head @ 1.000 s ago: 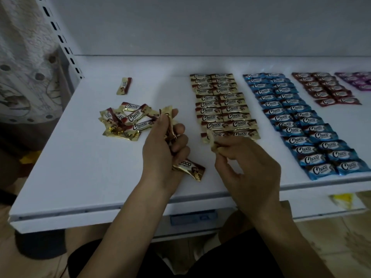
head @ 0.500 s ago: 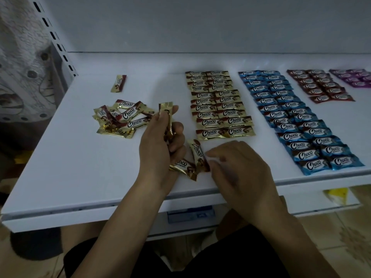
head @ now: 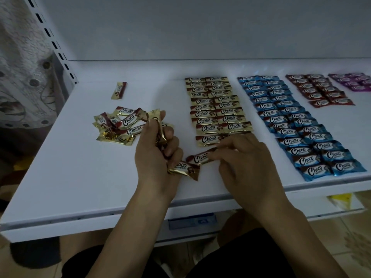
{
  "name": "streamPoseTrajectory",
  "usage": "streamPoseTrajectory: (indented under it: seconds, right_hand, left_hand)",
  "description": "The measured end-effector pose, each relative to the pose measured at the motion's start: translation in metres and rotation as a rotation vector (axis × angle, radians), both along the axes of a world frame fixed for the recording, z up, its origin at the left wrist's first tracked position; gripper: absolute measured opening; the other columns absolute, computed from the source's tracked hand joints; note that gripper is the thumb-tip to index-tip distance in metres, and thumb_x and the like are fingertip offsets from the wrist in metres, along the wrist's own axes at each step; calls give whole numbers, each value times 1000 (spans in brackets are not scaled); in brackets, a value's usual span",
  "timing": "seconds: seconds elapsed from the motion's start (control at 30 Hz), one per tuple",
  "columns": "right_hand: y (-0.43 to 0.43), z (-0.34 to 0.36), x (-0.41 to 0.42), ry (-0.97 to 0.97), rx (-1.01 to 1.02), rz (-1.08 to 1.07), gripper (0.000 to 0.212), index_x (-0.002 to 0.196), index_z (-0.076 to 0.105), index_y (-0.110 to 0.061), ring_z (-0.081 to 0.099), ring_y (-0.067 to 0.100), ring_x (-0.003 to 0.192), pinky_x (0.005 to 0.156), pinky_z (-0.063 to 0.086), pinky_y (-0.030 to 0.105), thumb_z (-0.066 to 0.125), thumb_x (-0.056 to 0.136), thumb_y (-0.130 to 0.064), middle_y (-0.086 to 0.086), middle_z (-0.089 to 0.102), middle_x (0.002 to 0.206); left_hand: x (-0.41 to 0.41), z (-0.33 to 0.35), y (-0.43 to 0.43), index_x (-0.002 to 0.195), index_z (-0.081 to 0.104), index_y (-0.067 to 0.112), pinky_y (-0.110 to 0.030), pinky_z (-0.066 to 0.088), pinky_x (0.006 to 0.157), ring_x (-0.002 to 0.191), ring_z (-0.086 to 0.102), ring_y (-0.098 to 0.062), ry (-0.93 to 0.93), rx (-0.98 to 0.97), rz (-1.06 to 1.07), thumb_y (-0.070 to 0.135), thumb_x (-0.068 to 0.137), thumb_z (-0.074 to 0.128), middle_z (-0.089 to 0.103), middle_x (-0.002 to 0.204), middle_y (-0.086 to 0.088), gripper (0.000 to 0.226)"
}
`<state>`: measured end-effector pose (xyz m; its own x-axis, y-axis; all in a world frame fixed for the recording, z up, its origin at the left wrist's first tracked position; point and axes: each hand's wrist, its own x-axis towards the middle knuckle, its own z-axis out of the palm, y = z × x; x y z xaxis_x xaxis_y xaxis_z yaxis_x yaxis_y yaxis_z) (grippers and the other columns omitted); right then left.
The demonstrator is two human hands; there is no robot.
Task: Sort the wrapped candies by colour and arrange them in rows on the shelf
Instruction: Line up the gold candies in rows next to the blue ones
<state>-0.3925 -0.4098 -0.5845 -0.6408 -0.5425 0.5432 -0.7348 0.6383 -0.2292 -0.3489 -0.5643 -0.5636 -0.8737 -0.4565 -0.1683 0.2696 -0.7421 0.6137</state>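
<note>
Shelf (head: 80,177) in dim light, left hand (head: 156,153) curled round a bunch of gold candies (head: 183,169), right hand (head: 247,163) pinching one gold candy (head: 200,157) flat on the shelf just below the gold rows (head: 216,109), loose gold pile (head: 120,125) at left, blue rows (head: 297,121) and red rows (head: 319,91) at right.

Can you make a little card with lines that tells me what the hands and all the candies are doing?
Left hand: grips a handful of gold candies
Right hand: pinches one gold candy at the near end of the gold rows
Unsorted: gold pile, lone gold candy farther back
Other rows: blue rows, red rows, purple rows
Surface: white shelf
</note>
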Motion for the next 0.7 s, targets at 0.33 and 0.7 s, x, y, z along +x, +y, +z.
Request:
streamPoseTrajectory:
  seconds: [0.33, 0.7]
  right_hand:
    - [1, -3, 18, 11, 65, -86, 38, 102, 73, -18, 58, 22, 91, 73, 38, 28, 42, 80, -23, 2, 66, 97]
    - [-17, 18, 38, -597, -426, 114, 25, 102, 68, -24, 60, 1, 83, 72, 42, 8, 61, 86, -42, -16, 67, 87]
  left_hand:
    - [3, -2, 1, 104, 56, 16, -12, 21, 31, 41, 27, -3, 25, -64, -20, 25, 103, 34, 45, 59, 7, 24]
    - [-1, 16, 10, 104, 57, 19, -12, 22, 32, 42, 27, -3, 118, 80, -32, 28, 102, 38, 43, 60, 7, 22]
